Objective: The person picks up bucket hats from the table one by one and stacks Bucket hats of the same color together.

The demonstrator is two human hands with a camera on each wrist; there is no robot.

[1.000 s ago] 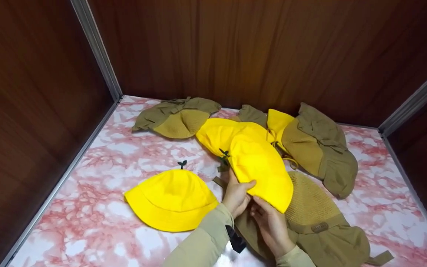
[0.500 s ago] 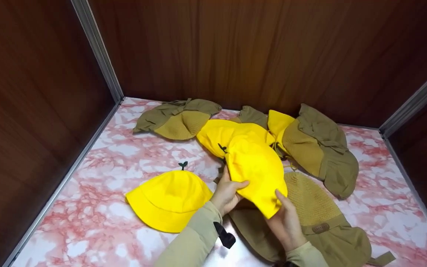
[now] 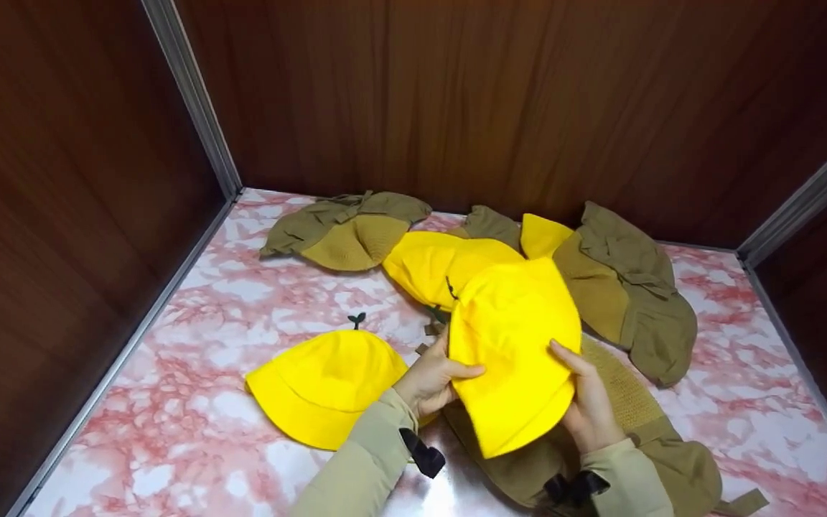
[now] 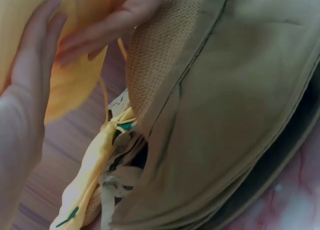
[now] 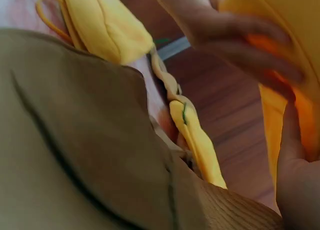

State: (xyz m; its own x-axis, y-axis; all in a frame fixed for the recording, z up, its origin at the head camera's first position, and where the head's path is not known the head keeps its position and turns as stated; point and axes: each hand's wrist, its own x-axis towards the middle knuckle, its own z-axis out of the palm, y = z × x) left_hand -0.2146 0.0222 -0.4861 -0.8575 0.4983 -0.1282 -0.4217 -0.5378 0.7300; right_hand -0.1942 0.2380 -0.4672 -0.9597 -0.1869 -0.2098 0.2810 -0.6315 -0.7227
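Both hands hold a yellow bucket hat (image 3: 517,352) up off the table, its sprout tip pointing to the upper left. My left hand (image 3: 429,379) grips its left side, thumb on top and the other fingers beneath. On the opposite side, my right hand (image 3: 591,403) pinches the brim with its thumb over the cloth. In the right wrist view, fingers of the left hand (image 5: 235,37) lie against the yellow cloth (image 5: 280,9). A second yellow bucket hat (image 3: 327,391) with a dark green sprout lies left of the hands.
Under the hands lies an olive-brown sun hat (image 3: 672,459) with a woven crown. Behind are another yellow hat (image 3: 421,262), a brown hat (image 3: 352,233) at back left and one brown hat (image 3: 622,280) at back right. Dark wood panels (image 3: 456,93) enclose the marbled table (image 3: 191,345).
The held yellow hat has turned and spread wider toward me. My right hand has shifted from its lower edge out to its right side, while the left hand moved slightly left.
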